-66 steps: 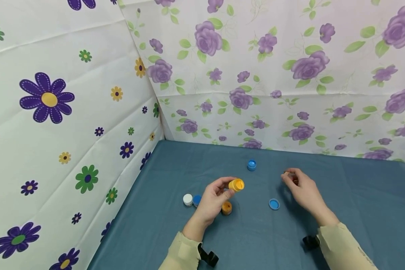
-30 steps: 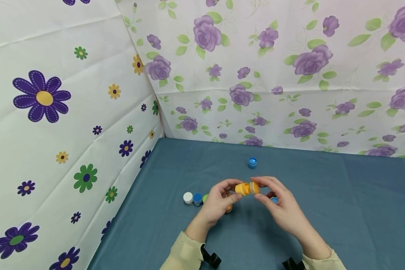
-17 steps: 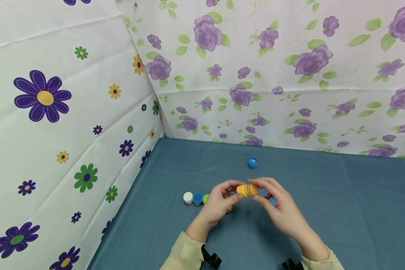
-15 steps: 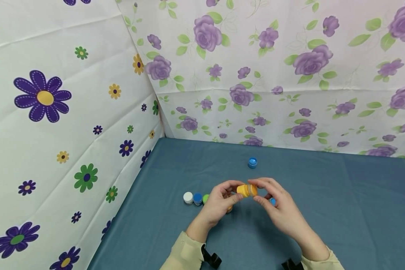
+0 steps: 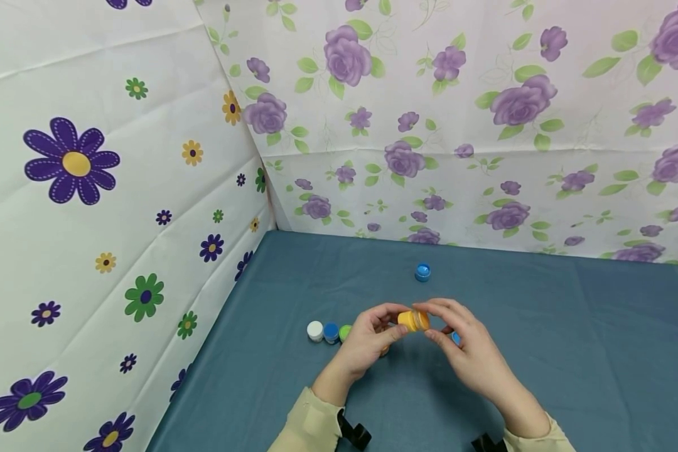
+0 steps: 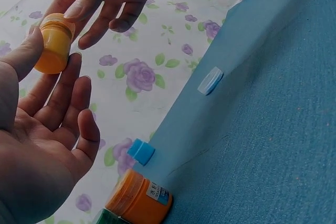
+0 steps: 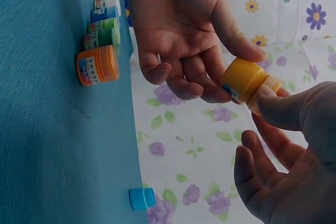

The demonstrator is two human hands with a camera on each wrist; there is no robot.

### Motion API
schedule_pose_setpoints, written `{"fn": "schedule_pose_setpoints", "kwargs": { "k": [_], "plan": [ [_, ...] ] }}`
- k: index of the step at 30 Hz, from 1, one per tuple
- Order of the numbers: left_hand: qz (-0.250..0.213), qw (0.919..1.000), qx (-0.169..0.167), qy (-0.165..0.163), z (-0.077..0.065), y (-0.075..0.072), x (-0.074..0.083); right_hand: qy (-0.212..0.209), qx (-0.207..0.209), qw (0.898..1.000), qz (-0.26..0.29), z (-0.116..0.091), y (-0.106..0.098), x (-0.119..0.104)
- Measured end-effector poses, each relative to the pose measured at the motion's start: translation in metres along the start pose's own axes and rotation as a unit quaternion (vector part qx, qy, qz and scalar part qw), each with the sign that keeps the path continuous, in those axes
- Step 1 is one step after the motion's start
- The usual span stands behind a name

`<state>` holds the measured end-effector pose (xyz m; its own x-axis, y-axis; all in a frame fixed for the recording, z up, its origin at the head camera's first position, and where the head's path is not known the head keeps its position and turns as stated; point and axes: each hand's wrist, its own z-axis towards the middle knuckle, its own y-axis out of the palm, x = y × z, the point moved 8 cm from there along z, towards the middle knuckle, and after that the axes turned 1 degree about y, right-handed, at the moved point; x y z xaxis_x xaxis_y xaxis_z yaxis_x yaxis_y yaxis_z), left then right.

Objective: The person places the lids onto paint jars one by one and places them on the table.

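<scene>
A small yellow paint jar is held tilted above the table in the fingers and thumb of my left hand. Its mouth points right, where my right hand pinches the yellow lid between thumb and fingers. Lid and jar meet with the lid over the mouth; how tightly it sits cannot be told. The left wrist view shows the same jar with its lid on top, fingers of both hands around it.
On the table left of the hands stand a white-lidded jar, a blue jar, green jars and an orange jar. An open light-blue jar stands farther back. A blue lid lies partly behind the right hand.
My right hand has come in from the right with the yellow lid and brought it onto the jar's mouth. Over the last second the gap between them has closed.
</scene>
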<state>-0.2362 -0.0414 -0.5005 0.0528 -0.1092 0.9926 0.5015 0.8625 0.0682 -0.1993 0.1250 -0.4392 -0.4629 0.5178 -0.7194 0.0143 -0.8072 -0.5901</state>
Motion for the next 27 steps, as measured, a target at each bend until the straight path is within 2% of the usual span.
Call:
{"fn": "schedule_pose_setpoints", "kwargs": {
  "k": [13,20,27],
  "plan": [
    [0.026,0.9997,0.002,0.001,-0.0002,-0.0002,0.0009,-0.011,0.001,0.999,-0.048,-0.0018,-0.0001,-0.0007],
    [0.032,0.9995,0.001,0.006,-0.0001,-0.0008,0.0018,0.014,-0.004,0.998,-0.068,-0.0014,0.0008,0.0003],
    [0.014,0.9997,-0.020,0.008,0.0003,0.0023,0.0028,0.061,-0.006,0.994,-0.096,-0.0009,0.0024,0.0028]
  ]
}}
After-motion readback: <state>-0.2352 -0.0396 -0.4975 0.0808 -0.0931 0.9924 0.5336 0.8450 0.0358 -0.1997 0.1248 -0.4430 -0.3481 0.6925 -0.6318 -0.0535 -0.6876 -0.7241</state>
